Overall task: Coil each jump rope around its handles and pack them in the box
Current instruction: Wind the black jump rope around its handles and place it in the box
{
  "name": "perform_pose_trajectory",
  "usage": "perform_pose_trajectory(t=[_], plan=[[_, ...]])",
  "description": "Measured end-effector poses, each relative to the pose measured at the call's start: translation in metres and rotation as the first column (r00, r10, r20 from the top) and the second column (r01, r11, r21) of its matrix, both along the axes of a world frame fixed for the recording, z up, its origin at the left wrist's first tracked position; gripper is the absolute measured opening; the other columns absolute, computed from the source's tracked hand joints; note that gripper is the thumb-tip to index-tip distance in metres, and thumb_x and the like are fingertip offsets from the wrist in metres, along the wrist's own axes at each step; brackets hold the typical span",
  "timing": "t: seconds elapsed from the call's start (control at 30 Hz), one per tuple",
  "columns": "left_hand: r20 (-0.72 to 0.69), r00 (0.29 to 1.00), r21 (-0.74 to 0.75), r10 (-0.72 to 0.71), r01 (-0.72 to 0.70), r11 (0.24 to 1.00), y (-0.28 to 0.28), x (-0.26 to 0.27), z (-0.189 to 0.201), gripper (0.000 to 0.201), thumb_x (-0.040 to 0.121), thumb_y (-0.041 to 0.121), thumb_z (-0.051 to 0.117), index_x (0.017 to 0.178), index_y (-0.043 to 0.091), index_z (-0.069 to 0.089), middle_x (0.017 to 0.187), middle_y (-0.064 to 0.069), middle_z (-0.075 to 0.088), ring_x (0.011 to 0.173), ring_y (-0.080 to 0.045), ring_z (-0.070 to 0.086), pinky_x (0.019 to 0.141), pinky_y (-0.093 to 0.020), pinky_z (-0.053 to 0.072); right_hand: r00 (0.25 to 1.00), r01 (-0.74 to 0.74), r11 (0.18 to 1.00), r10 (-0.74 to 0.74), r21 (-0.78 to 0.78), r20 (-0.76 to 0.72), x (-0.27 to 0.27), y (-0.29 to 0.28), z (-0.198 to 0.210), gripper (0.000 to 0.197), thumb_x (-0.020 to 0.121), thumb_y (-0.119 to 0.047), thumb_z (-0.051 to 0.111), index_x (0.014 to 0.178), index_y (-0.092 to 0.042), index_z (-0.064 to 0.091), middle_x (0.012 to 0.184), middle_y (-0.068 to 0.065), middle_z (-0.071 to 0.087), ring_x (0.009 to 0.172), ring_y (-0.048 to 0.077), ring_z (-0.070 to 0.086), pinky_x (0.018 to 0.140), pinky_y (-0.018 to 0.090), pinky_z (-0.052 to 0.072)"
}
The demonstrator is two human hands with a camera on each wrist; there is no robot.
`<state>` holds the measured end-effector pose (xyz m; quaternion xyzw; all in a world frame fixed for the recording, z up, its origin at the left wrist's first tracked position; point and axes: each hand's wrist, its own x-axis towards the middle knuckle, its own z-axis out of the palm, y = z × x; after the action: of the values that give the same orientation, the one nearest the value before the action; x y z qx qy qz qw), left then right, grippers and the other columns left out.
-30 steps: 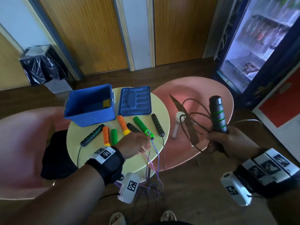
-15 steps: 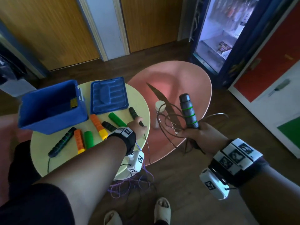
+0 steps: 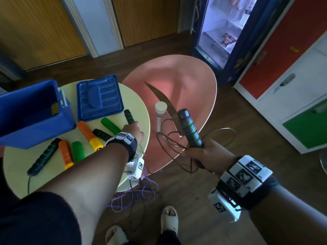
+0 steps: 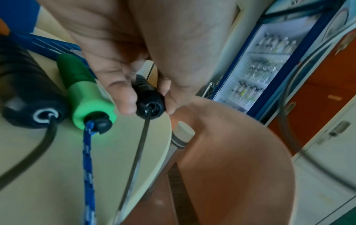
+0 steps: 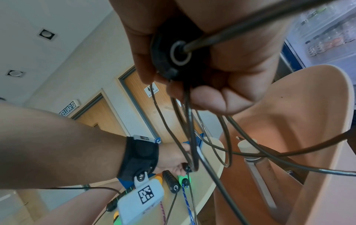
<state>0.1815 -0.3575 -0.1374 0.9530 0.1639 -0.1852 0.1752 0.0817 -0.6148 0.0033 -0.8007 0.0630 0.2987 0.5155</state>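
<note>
Since the earlier frame left hand [image 3: 133, 130] has shifted rightward along the worktop [image 3: 16, 167] onto the black handle [image 3: 128, 116], fingertips [image 4: 126, 105] pinching its cord end near the rim; handle points away. Right hand [image 3: 206, 152] grips grey handle [image 3: 189, 127] upright, cord loops [image 3: 169, 138] hanging over the pink chair [image 3: 185, 80].

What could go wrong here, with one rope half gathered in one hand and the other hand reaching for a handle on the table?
The loose loops hanging from the right hand could slip or snag the bottle beside the table. The left hand only pinches the black handle at its tip, so it might drop. Its cord joins the tangled ropes on the floor and may knot.
</note>
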Motion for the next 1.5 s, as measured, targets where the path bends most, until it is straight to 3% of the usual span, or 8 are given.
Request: perform_pose_trajectory(t=[0.17,0.37,0.5,0.67,0.87,1.0,1.23,1.5], plan=[[0.23,0.971,-0.266,0.065,-0.001,0.964,0.01,-0.04,0.037,0.009,0.085,0.022,0.061,0.091,0.028,0.059,0.086,-0.003,0.067,0.077,-0.027,0.062,0.067,-0.029,0.047,0.998,-0.067,0.996,0.066,-0.057,-0.021,0.005,0.015,0.001,0.031,0.083,-0.019,0.073,0.062,-0.013,0.051,0.049,-0.001,0.045,0.047,0.013,0.039,0.054,0.029,0.034],[0.306,0.912,-0.742,0.274,0.048,0.669,0.031,-0.117,0.101,0.034,0.087,-0.002,0.054,0.101,0.029,0.059,0.085,-0.015,0.063,0.063,-0.031,0.063,0.067,-0.04,0.053,0.949,-0.315,0.93,0.31,-0.187,-0.059,-0.002,0.047,-0.003,0.032,0.086,-0.018,0.067,0.06,-0.017,0.049,0.048,-0.004,0.042,0.045,0.008,0.037,0.047,0.02,0.032],[0.219,0.928,-0.797,0.302,-0.008,0.603,0.059,-0.169,0.118,0.048,0.091,-0.01,0.047,0.116,0.03,0.056,0.09,-0.01,0.059,0.069,-0.046,0.061,0.072,-0.054,0.055,0.819,-0.574,0.749,0.527,-0.331,-0.229,-0.024,0.059,-0.026,0.038,0.083,-0.038,0.067,0.05,-0.02,0.056,0.049,0.0,0.057,0.045,0.015,0.056,0.049,0.024,0.041],[0.152,0.9,-0.815,0.409,-0.12,0.566,0.089,-0.22,0.118,0.048,0.079,0.009,0.05,0.113,0.041,0.059,0.091,-0.008,0.055,0.066,-0.036,0.064,0.06,-0.037,0.055,0.601,-0.764,0.407,0.731,-0.5,-0.323,-0.027,0.093,-0.017,0.015,0.08,-0.029,0.06,0.07,-0.018,0.057,0.069,0.002,0.061,0.066,0.021,0.062,0.068,0.032,0.054],[0.091,0.806,-0.865,0.586,-0.227,0.447,0.105,-0.243,0.119,0.047,0.08,0.001,0.047,0.113,0.028,0.066,0.084,-0.018,0.059,0.06,-0.03,0.059,0.056,-0.034,0.051,0.778,-0.596,0.771,0.487,-0.223,-0.396,-0.019,0.157,-0.015,0.011,0.086,-0.017,0.062,0.078,-0.012,0.055,0.07,0.007,0.054,0.067,0.023,0.056,0.068,0.037,0.054],[0.067,0.747,-0.917,0.661,-0.215,0.335,0.102,-0.241,0.128,0.049,0.085,-0.009,0.041,0.116,0.022,0.063,0.086,-0.019,0.056,0.06,-0.028,0.061,0.049,-0.029,0.048,0.814,-0.338,0.94,0.322,0.057,-0.484,-0.012,0.201,-0.017,0.028,0.058,-0.031,0.077,0.07,-0.009,0.064,0.074,0.008,0.056,0.067,0.022,0.051,0.073,0.033,0.047],[0.061,0.76,-0.973,0.647,-0.099,0.209,0.088,-0.228,0.145,0.038,0.087,0.002,0.068,0.118,0.023,0.061,0.098,-0.007,0.067,0.086,-0.021,0.07,0.075,-0.04,0.058,0.79,-0.413,0.894,0.447,0.173,-0.42,-0.015,0.238,0.007,0.059,0.066,-0.063,0.053,0.114,-0.03,0.065,0.105,-0.01,0.075,0.11,0.012,0.063,0.083,0.04,0.034],[0.061,0.761,-0.984,0.646,-0.063,0.166,0.102,-0.228,0.166,0.049,0.069,0.001,0.072,0.107,0.031,0.064,0.086,-0.012,0.069,0.065,-0.03,0.062,0.055,-0.032,0.051,0.627,-0.779,0.614,0.766,-0.127,-0.141,-0.002,0.22,0.059,0.059,0.089,-0.067,0.048,0.078,-0.013,0.07,0.075,0.0,0.071,0.074,0.016,0.065,0.072,0.028,0.047]])
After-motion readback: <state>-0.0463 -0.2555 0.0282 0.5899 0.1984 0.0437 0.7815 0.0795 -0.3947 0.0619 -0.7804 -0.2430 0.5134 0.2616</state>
